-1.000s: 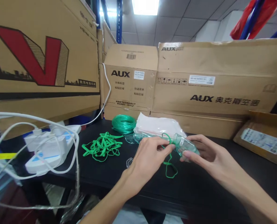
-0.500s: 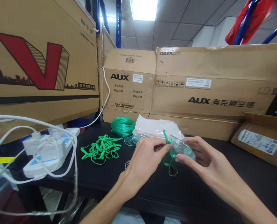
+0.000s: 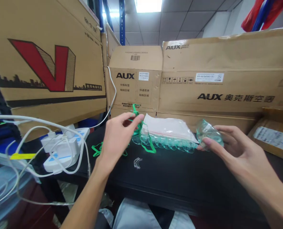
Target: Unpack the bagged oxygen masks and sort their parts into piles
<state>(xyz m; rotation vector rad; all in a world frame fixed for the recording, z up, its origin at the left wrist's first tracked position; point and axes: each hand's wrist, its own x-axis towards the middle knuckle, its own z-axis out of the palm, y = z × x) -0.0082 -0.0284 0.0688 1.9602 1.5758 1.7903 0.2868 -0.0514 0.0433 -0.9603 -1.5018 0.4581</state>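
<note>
Pinched in my left hand (image 3: 115, 133) is a green elastic strap (image 3: 151, 143); one end sticks up above my fingers and a loop hangs to the right. My right hand (image 3: 239, 148) holds a clear green oxygen mask (image 3: 208, 132) between thumb and fingers, raised above the black table. No strap shows between the two hands. A row of similar clear masks (image 3: 179, 144) lies behind. Several thin metal strips (image 3: 137, 163) lie on the table between my hands. My left hand partly hides a pile of green straps (image 3: 98, 149).
White plastic bags (image 3: 170, 125) lie behind the masks. A white power strip (image 3: 62, 156) with plugs and looping cables is at left. Cardboard boxes (image 3: 136, 79) wall the back and left; a smaller carton (image 3: 275, 136) stands at right.
My hands have moved apart. My left hand went left and up with the green strap, my right hand right and up with the mask. The view shifted, uncovering the metal strips and mask row.
</note>
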